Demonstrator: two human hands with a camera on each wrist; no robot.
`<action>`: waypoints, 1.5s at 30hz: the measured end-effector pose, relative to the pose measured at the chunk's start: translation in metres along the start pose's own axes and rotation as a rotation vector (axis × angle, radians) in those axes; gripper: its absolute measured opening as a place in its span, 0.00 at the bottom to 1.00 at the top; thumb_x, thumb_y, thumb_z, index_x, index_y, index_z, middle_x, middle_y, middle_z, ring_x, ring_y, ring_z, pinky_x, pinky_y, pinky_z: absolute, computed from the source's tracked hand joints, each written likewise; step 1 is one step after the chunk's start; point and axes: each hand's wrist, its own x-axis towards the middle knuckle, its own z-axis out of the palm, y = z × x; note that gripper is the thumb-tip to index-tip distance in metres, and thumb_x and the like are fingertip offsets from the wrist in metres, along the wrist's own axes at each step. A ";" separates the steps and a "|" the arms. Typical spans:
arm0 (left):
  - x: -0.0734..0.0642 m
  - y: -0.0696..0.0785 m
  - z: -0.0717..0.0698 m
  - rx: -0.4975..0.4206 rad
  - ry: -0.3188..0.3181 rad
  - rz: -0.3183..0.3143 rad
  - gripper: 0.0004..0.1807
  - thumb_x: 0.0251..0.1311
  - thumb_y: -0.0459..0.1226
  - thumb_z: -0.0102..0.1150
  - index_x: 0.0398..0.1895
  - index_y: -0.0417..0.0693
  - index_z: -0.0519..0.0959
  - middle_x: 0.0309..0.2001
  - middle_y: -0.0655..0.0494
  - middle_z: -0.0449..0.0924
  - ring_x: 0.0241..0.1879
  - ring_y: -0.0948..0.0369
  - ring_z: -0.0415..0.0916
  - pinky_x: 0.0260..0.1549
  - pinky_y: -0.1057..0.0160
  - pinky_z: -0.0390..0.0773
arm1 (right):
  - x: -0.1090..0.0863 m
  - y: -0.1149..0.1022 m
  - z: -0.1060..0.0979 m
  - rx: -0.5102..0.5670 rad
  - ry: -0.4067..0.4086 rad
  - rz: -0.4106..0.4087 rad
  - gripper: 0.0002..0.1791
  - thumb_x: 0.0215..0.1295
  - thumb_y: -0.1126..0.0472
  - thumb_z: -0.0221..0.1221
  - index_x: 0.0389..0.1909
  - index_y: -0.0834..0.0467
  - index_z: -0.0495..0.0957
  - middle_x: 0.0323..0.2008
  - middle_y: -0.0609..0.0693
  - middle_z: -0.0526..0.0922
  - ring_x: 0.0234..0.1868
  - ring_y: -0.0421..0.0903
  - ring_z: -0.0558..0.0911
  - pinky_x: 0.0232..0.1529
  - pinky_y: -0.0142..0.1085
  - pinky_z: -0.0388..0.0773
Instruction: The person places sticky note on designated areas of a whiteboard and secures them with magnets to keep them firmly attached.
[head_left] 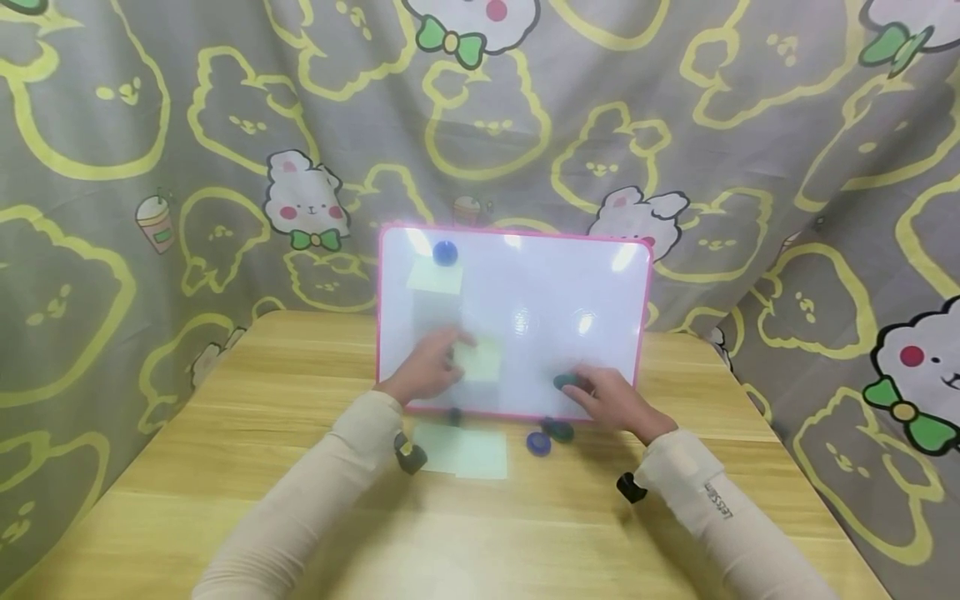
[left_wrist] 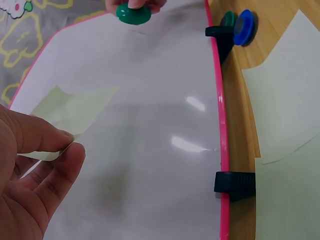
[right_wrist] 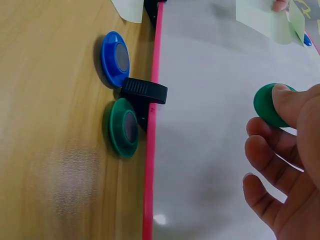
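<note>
My left hand [head_left: 429, 365] pinches a pale green paper sheet [left_wrist: 75, 110] by its edge between thumb and forefinger, in front of the whiteboard [head_left: 555, 308]. To the right, my right hand [head_left: 611, 398] holds a round green magnet [right_wrist: 270, 105] between thumb and fingers, close before the board's lower right part. At the board's upper left, a blue magnet [head_left: 445, 253] sits at the top of another pale green sheet [head_left: 435, 277]. The whiteboard has a pink rim and stands upright on the table.
On the wooden table [head_left: 525, 533], two pale sheets [head_left: 480, 454] lie before the board. A blue magnet [right_wrist: 115, 60] and a green magnet [right_wrist: 123, 127] lie beside a black stand clip [right_wrist: 145, 91]. A patterned curtain [head_left: 495, 108] hangs behind.
</note>
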 end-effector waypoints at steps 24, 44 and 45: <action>0.019 0.012 0.005 0.017 0.039 -0.046 0.27 0.48 0.24 0.60 0.56 0.41 0.73 0.46 0.49 0.75 0.39 0.54 0.72 0.42 0.56 0.77 | 0.017 0.002 -0.005 0.000 0.092 -0.030 0.07 0.64 0.62 0.62 0.40 0.60 0.77 0.26 0.45 0.78 0.25 0.41 0.73 0.28 0.35 0.75; 0.027 0.016 0.003 -0.011 0.035 -0.079 0.26 0.49 0.24 0.60 0.55 0.42 0.73 0.48 0.48 0.76 0.42 0.53 0.74 0.41 0.57 0.78 | 0.029 0.002 -0.011 -0.018 0.121 -0.025 0.07 0.64 0.61 0.62 0.39 0.60 0.78 0.27 0.47 0.81 0.26 0.41 0.76 0.30 0.37 0.76; 0.027 0.016 0.003 -0.009 0.038 -0.077 0.26 0.49 0.24 0.60 0.55 0.42 0.73 0.49 0.48 0.76 0.42 0.53 0.74 0.41 0.57 0.78 | 0.029 0.001 -0.011 -0.019 0.123 -0.024 0.07 0.64 0.61 0.62 0.39 0.60 0.78 0.27 0.47 0.81 0.27 0.41 0.76 0.30 0.37 0.76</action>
